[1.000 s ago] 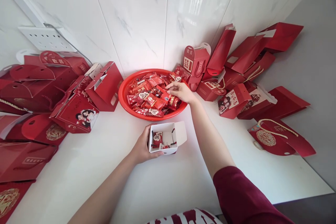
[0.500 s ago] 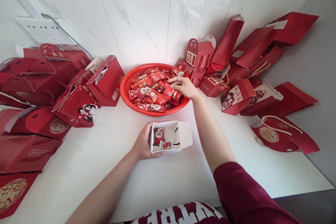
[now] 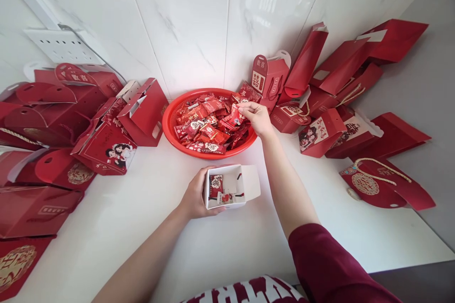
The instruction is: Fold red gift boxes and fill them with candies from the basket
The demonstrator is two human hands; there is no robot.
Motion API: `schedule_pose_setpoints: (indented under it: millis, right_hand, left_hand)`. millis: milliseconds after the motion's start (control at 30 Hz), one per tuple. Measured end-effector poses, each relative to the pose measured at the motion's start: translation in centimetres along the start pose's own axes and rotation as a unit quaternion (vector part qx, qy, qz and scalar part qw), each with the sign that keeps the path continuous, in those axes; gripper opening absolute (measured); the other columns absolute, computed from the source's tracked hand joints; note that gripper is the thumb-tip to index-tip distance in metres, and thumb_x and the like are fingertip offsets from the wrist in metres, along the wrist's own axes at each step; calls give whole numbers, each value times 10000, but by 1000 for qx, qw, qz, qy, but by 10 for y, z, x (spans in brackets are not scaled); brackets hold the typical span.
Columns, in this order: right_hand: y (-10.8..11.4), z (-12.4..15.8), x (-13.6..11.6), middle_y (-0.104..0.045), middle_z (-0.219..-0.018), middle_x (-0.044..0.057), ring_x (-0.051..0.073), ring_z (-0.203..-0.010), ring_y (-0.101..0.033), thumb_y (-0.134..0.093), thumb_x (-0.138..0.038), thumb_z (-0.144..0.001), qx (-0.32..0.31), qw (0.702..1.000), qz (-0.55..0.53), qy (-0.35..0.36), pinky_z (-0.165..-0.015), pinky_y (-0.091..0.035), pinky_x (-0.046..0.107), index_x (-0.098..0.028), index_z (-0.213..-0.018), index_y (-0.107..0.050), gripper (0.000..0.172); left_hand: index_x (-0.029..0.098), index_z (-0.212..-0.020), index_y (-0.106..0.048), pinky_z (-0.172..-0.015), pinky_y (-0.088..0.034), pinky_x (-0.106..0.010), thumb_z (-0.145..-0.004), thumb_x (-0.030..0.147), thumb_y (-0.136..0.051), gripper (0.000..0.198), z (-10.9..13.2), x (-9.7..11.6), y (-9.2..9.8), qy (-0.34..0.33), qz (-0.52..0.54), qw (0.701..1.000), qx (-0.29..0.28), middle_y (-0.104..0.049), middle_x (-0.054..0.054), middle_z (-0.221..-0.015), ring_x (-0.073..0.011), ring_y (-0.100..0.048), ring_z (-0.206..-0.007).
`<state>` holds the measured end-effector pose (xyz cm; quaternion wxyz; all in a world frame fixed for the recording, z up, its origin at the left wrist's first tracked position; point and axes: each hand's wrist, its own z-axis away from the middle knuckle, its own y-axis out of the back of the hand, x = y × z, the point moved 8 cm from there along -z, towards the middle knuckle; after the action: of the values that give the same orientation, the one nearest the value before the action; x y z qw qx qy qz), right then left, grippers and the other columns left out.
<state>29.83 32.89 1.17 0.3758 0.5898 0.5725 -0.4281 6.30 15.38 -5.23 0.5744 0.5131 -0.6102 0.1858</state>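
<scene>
My left hand (image 3: 196,195) is closed around the left side of an opened box (image 3: 250,182), its white inside facing me and its flap folded out to the right. A few red wrapped candies (image 3: 216,185) lie in it. Above the right part of a red plastic basket (image 3: 170,136), my right hand (image 3: 256,116) pinches a red candy packet (image 3: 233,116) between thumb and fingers. Many more red-wrapped candies (image 3: 202,113) fill the basket.
Folded red gift boxes (image 3: 106,147) crowd the left side of the white table (image 3: 142,218). More boxes (image 3: 322,131) and a round-fronted box with a rope handle (image 3: 373,184) stand on the right. Behind are a tiled wall and a socket strip (image 3: 66,46).
My right hand has closed on a candy packet among the others and lifted it slightly. My left hand stays on the box with little change.
</scene>
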Motion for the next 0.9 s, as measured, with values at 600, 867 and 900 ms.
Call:
schedule_pose_setpoints:
  millis: [600, 867, 900]
  right_hand:
    - [7, 7, -10, -587, -665, -7, 157, -654, -582, -672, -610, -790, 14, 997, 47, 57, -727, -498, 297, -225, -858, -638, 392]
    - [-6, 55, -50, -593, -679, -9, 137, -578, -536, -660, -562, -841, -5, 997, 12, 72, -605, -478, 275, -242, -857, -639, 321]
    - [-13, 67, -56, -608, -678, -7, 137, -574, -546, -668, -542, -846, -43, 997, 18, 63, -595, -482, 273, -240, -856, -656, 303]
  left_hand:
    - [214, -1379, -373, -981, -506, -484, -629, 382, -843, 901, -4, -7, -1, 26, 60, 998, 7, -564, -135, -1304, -342, -577, -1194]
    - [184, -1371, -390, -1011, -494, -482, -625, 393, -865, 909, -6, -10, -5, 48, 121, 992, 2, -550, -156, -1343, -352, -554, -1242]
    - [182, -1373, -390, -1013, -492, -483, -630, 390, -865, 906, -6, -8, -5, 44, 123, 991, 3, -548, -159, -1345, -353, -551, -1245]
